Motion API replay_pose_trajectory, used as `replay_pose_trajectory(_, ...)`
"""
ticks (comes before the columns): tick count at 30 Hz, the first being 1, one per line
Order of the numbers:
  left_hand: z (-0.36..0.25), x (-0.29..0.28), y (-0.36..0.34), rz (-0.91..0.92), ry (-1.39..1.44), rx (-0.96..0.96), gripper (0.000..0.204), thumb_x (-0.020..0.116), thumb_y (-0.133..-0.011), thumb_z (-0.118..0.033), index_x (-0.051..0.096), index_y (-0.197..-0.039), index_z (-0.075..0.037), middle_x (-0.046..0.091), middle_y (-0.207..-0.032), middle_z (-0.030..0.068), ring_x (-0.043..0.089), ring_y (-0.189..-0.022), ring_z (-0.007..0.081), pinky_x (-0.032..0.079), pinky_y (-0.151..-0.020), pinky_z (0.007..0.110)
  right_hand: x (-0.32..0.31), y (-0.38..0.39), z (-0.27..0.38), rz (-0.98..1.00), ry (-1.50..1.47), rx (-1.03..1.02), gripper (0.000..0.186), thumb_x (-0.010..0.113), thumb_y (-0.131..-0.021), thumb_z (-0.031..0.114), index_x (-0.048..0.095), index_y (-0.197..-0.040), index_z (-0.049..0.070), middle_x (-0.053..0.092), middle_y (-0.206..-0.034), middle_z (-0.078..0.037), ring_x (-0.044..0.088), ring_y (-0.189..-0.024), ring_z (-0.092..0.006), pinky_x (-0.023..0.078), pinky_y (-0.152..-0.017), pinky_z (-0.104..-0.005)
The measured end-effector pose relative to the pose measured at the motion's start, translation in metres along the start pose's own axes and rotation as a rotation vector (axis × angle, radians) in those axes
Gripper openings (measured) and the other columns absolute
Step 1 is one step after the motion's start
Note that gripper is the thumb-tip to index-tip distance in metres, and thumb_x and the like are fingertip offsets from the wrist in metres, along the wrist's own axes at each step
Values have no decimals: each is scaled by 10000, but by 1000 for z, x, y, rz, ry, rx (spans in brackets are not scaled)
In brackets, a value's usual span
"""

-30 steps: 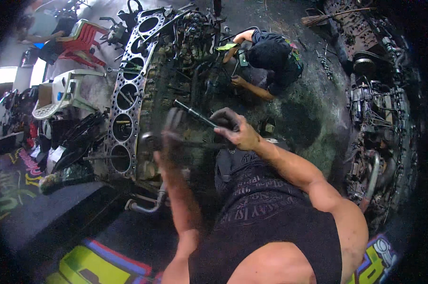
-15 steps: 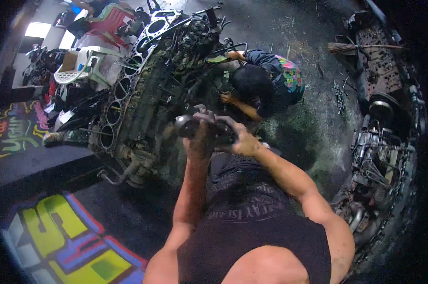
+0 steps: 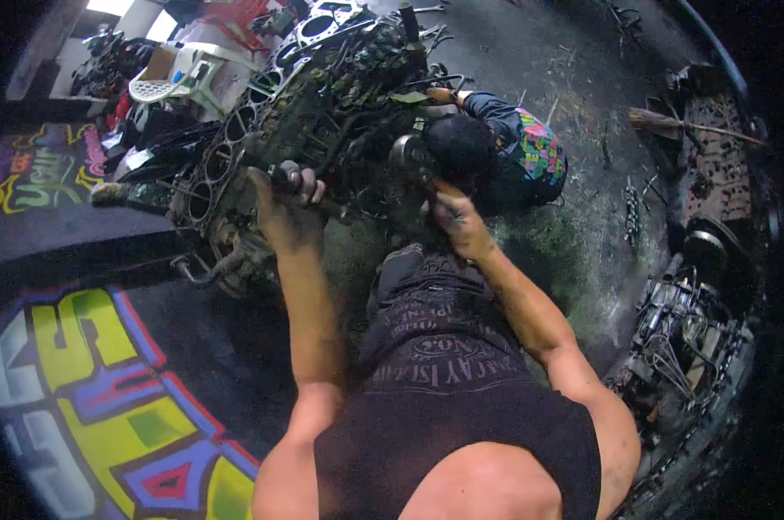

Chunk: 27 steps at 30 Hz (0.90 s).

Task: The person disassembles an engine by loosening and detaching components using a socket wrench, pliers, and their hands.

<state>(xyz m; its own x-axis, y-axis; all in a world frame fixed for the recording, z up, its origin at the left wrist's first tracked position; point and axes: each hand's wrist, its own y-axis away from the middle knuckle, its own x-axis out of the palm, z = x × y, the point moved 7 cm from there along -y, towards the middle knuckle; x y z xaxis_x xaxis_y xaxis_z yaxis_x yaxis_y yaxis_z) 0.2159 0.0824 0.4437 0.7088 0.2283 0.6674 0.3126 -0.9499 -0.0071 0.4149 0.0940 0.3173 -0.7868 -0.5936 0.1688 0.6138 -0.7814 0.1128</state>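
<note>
Apart from each other, both of my hands are raised beside the large greasy engine block (image 3: 301, 130). My left hand (image 3: 292, 204) is closed round a dark bar-shaped piece (image 3: 279, 173), near the block's row of round cylinder bores. Its exact kind is too dark to make out. On the other side, my right hand (image 3: 461, 227) grips a dark metal part with a rounded shiny end (image 3: 404, 151), which points up and away from me. Its lower portion blends into the shadow by my fingers.
A co-worker in a dark printed shirt (image 3: 535, 147) crouches close beyond my right hand, one arm reaching to the block. A white plastic chair (image 3: 205, 74) stands far left. Another engine (image 3: 691, 321) and a broom (image 3: 660, 119) are on the right.
My hands were together on the dark metal pieces and have parted. The left moved left with the bar-shaped piece; the right keeps the round-ended part. My view has shifted slightly.
</note>
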Motion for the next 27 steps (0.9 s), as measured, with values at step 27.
replay_pose_trajectory(27, 95, 52, -12, -110, 792, -459, 346, 338, -862, -367, 412, -778, -39, 296, -566, -6, 253, -431, 78, 217, -373, 203, 0, 26, 123, 61, 210, -597, 424, 569, -753, 138, 356, -1101, 22, 485, -1035, -143, 568, -824, -205, 451, -695, -317)
